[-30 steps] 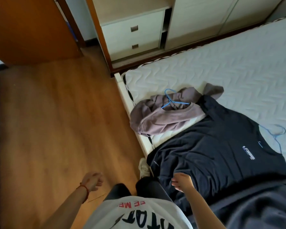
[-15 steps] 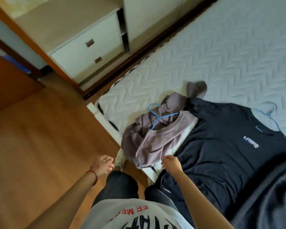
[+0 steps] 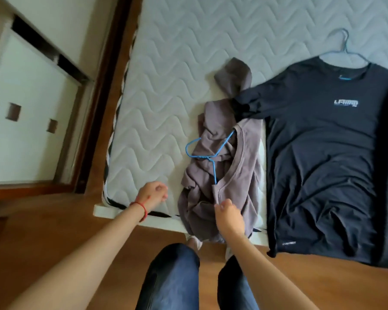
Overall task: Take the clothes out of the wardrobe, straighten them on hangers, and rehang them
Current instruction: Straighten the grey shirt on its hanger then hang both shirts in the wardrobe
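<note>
**At the bed's edge: both hands near the crumpled shirt**

On the mattress (image 3: 166, 90) edge lies the mauve shirt (image 3: 238, 175), crumpled round a blue hanger (image 3: 207, 156). The right hand (image 3: 229, 217) is over its lower part, fingers curled at the cloth; whether the grip actually pinches the fabric cannot be told. The left hand (image 3: 154, 194) hovers just beside the shirt, fingers loosely curled, holding nothing. A dark T-shirt (image 3: 318, 157) lies flat alongside, on a grey-blue hanger (image 3: 345, 44).

Quilted mattress (image 3: 177, 70) on wooden floor (image 3: 43, 231) (white drawers (image 3: 25, 113), seemingly, left).
</note>
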`<move>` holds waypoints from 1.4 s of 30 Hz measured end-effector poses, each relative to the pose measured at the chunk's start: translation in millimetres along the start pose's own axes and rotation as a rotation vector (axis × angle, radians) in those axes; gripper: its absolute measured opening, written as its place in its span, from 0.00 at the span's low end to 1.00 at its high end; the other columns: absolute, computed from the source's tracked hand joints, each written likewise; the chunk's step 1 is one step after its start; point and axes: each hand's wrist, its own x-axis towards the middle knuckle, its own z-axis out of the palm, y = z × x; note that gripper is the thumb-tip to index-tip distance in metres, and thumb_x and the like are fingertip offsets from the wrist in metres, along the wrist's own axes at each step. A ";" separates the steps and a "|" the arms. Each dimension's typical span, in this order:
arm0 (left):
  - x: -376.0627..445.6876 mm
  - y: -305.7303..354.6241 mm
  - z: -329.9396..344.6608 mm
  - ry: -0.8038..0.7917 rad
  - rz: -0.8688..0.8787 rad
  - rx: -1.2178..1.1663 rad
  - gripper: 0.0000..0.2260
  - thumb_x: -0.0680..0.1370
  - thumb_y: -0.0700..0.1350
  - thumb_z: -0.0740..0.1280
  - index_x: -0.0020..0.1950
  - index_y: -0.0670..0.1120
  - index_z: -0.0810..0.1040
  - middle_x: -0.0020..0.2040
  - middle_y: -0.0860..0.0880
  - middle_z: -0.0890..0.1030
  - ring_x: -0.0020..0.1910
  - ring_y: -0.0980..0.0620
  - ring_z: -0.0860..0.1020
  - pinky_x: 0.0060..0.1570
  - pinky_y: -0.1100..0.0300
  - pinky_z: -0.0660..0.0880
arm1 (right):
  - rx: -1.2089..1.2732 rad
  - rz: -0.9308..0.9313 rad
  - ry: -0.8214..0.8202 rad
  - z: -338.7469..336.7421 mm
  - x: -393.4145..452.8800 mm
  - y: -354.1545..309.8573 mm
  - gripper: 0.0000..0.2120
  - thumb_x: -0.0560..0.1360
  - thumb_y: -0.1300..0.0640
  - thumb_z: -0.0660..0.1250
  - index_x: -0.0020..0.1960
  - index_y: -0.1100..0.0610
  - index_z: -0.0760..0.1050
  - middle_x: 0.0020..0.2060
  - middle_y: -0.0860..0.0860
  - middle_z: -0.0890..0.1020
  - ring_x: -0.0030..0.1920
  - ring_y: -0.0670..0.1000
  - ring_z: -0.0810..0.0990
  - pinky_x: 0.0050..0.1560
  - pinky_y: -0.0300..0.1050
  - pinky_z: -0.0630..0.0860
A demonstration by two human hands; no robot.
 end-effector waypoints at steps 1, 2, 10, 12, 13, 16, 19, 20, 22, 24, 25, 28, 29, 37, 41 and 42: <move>10.6 5.5 5.1 -0.021 0.002 0.001 0.05 0.77 0.40 0.62 0.42 0.44 0.76 0.37 0.45 0.79 0.34 0.51 0.76 0.33 0.64 0.71 | -0.034 0.004 0.033 8.1 4.5 -3.2 0.17 0.79 0.48 0.54 0.56 0.61 0.68 0.57 0.59 0.76 0.59 0.61 0.74 0.54 0.52 0.71; 20.2 11.3 11.3 -0.052 0.003 -0.007 0.05 0.77 0.41 0.62 0.44 0.44 0.76 0.36 0.45 0.79 0.33 0.52 0.76 0.33 0.64 0.71 | -0.094 0.010 0.070 14.9 9.9 -6.0 0.18 0.79 0.46 0.54 0.57 0.60 0.67 0.57 0.58 0.75 0.59 0.61 0.74 0.54 0.52 0.71; 54.1 43.6 61.4 -0.162 -0.003 -0.065 0.05 0.77 0.43 0.61 0.42 0.46 0.74 0.33 0.48 0.78 0.29 0.55 0.74 0.27 0.66 0.68 | -0.259 0.057 0.165 24.8 47.1 -11.2 0.09 0.76 0.57 0.57 0.54 0.59 0.67 0.54 0.57 0.79 0.55 0.59 0.79 0.50 0.48 0.73; 51.4 44.3 63.8 -0.169 -0.018 -0.068 0.06 0.77 0.43 0.61 0.40 0.46 0.73 0.33 0.48 0.78 0.30 0.55 0.74 0.28 0.65 0.69 | -0.209 0.062 0.169 16.8 43.1 -6.6 0.09 0.76 0.57 0.57 0.54 0.60 0.69 0.54 0.57 0.79 0.54 0.60 0.80 0.48 0.48 0.74; 48.9 44.9 63.4 -0.167 -0.029 -0.082 0.07 0.77 0.43 0.61 0.39 0.47 0.73 0.33 0.48 0.78 0.30 0.54 0.75 0.29 0.65 0.69 | -0.178 0.074 0.177 12.2 39.2 -4.2 0.09 0.76 0.57 0.56 0.54 0.60 0.69 0.53 0.57 0.79 0.53 0.60 0.79 0.47 0.48 0.73; 37.3 48.4 58.1 -0.119 -0.045 -0.145 0.09 0.78 0.42 0.61 0.38 0.48 0.74 0.34 0.48 0.78 0.31 0.53 0.76 0.29 0.65 0.70 | -0.080 0.126 0.244 -5.5 23.9 5.8 0.08 0.77 0.60 0.54 0.52 0.60 0.69 0.52 0.57 0.80 0.52 0.61 0.79 0.41 0.47 0.68; 17.5 53.5 56.4 -0.032 0.016 -0.113 0.05 0.77 0.41 0.62 0.44 0.45 0.76 0.33 0.48 0.79 0.32 0.53 0.76 0.33 0.62 0.72 | 0.032 0.112 0.407 -32.3 0.1 23.5 0.07 0.79 0.59 0.54 0.52 0.59 0.69 0.49 0.57 0.80 0.48 0.61 0.79 0.38 0.46 0.64; 8.9 56.6 57.2 -0.009 0.054 -0.088 0.05 0.77 0.41 0.62 0.48 0.44 0.77 0.34 0.48 0.79 0.33 0.52 0.76 0.37 0.60 0.73 | 0.096 0.089 0.472 -43.4 -8.5 30.1 0.07 0.80 0.57 0.54 0.50 0.58 0.69 0.46 0.57 0.80 0.47 0.61 0.79 0.37 0.47 0.64; -7.6 68.9 60.7 0.034 0.138 -0.021 0.08 0.76 0.40 0.63 0.54 0.42 0.76 0.40 0.44 0.81 0.39 0.47 0.79 0.46 0.56 0.74 | 0.226 0.052 0.577 -68.6 -24.2 42.6 0.07 0.80 0.56 0.55 0.45 0.57 0.67 0.43 0.57 0.80 0.45 0.62 0.78 0.36 0.48 0.65; -23.0 91.5 66.5 0.088 0.243 0.066 0.11 0.75 0.40 0.64 0.57 0.42 0.76 0.48 0.41 0.82 0.49 0.43 0.79 0.52 0.57 0.72 | 0.299 0.024 0.663 -96.0 -36.7 54.0 0.07 0.79 0.58 0.56 0.44 0.59 0.68 0.42 0.58 0.80 0.44 0.62 0.77 0.37 0.48 0.64; -30.4 106.6 69.9 0.109 0.306 0.103 0.12 0.75 0.40 0.64 0.58 0.43 0.76 0.50 0.41 0.82 0.51 0.43 0.79 0.52 0.59 0.71 | 0.306 0.007 0.703 -109.5 -43.3 58.9 0.07 0.79 0.58 0.56 0.46 0.59 0.70 0.43 0.58 0.80 0.44 0.62 0.77 0.38 0.47 0.63; -50.7 158.7 79.5 0.143 0.565 0.175 0.16 0.74 0.37 0.64 0.62 0.41 0.74 0.55 0.39 0.79 0.52 0.42 0.78 0.51 0.62 0.69 | 0.256 -0.078 0.803 -146.4 -69.2 70.6 0.08 0.79 0.59 0.57 0.51 0.60 0.73 0.43 0.56 0.81 0.45 0.61 0.78 0.39 0.45 0.63; -56.6 176.3 81.2 0.163 0.655 0.205 0.18 0.74 0.36 0.64 0.64 0.41 0.72 0.57 0.39 0.78 0.53 0.41 0.77 0.54 0.61 0.68 | 0.242 -0.122 0.830 -157.4 -79.4 75.0 0.08 0.79 0.59 0.58 0.52 0.60 0.74 0.43 0.56 0.82 0.44 0.61 0.78 0.39 0.44 0.63; -110.2 274.1 73.6 0.343 1.062 0.382 0.26 0.74 0.34 0.62 0.72 0.43 0.62 0.74 0.43 0.63 0.73 0.44 0.61 0.72 0.53 0.58 | 0.202 -0.462 1.034 -249.9 -172.7 119.5 0.04 0.75 0.63 0.64 0.46 0.61 0.78 0.33 0.52 0.80 0.34 0.58 0.79 0.37 0.43 0.66; -148.0 299.7 58.5 0.468 1.191 0.339 0.24 0.74 0.32 0.60 0.71 0.42 0.65 0.73 0.41 0.65 0.72 0.43 0.63 0.71 0.50 0.61 | 0.171 -0.615 1.106 -292.5 -204.1 128.3 0.04 0.72 0.65 0.68 0.45 0.59 0.80 0.34 0.51 0.83 0.35 0.55 0.81 0.38 0.43 0.70; -157.7 303.9 52.4 0.490 1.204 0.341 0.23 0.74 0.32 0.60 0.69 0.42 0.68 0.71 0.41 0.68 0.71 0.43 0.65 0.70 0.50 0.63 | 0.178 -0.642 1.113 -301.8 -210.1 128.8 0.05 0.72 0.66 0.68 0.46 0.59 0.80 0.34 0.50 0.83 0.35 0.56 0.81 0.38 0.44 0.71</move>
